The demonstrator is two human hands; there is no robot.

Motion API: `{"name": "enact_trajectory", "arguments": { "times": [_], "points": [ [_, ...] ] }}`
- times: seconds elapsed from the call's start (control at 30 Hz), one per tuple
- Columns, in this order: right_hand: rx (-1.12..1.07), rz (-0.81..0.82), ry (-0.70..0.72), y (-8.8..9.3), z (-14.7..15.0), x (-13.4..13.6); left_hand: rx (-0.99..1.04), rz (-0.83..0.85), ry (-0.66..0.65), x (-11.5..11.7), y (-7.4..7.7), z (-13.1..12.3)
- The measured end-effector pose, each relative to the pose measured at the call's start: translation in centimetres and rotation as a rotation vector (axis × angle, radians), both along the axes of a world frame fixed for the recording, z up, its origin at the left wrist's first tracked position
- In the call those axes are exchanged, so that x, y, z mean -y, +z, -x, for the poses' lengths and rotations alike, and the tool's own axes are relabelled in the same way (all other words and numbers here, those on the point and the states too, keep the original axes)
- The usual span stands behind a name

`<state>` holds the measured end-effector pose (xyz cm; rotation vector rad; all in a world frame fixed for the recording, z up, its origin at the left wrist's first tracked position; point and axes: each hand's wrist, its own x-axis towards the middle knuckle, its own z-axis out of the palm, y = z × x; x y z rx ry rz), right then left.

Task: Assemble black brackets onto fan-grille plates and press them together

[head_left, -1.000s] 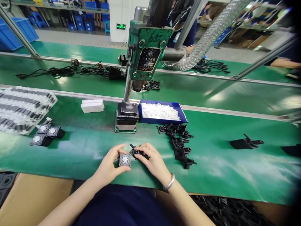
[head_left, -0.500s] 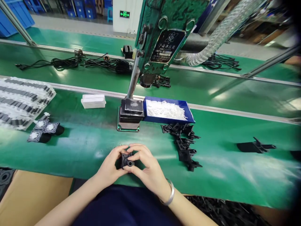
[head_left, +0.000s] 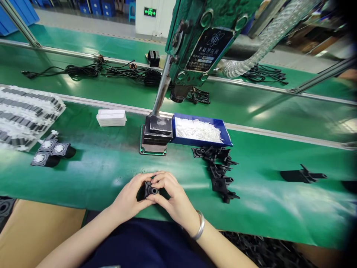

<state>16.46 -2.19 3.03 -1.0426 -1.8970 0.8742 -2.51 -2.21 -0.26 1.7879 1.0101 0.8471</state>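
Note:
Between my two hands is a black plastic housing (head_left: 150,190) with a flat flange and a round hollow post facing me. My left hand (head_left: 134,193) grips its left side, thumb below and fingers above. From the right, my right hand (head_left: 174,195) pinches it around the post with thumb and fingertips. Both hands are low over the green mat, close to the table's front edge. Just beyond them stands the press base with a black block (head_left: 157,130) on it. To the right lie several similar black plastic parts (head_left: 220,175) in a row.
The green hand press (head_left: 200,48) rises over the block. Beside it sits a blue tray (head_left: 202,142) of small white strips. White boxes (head_left: 111,118), black parts with white inserts (head_left: 47,152) and a stacked pile of parts (head_left: 25,115) are leftward. Another black part (head_left: 302,175) lies far right.
The camera view has shifted slightly. Both hands keep the black housing in nearly the same place, with a small change in the right fingers around the post.

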Motion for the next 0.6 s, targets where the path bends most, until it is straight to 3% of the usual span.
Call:
{"name": "enact_trajectory", "arguments": {
  "times": [0.4,0.5,0.6],
  "points": [
    [-0.018,-0.010,-0.004,-0.7,0.0,0.3,-0.049,-0.185,-0.063,-0.7,-0.2,0.6],
    [0.010,-0.007,0.006,0.9,-0.5,-0.2,-0.023,-0.254,-0.061,-1.6,1.5,0.6],
    [0.065,-0.148,-0.018,5.1,-2.0,-2.3,-0.001,-0.376,-0.032,-4.0,5.2,0.5]
  ]
}}
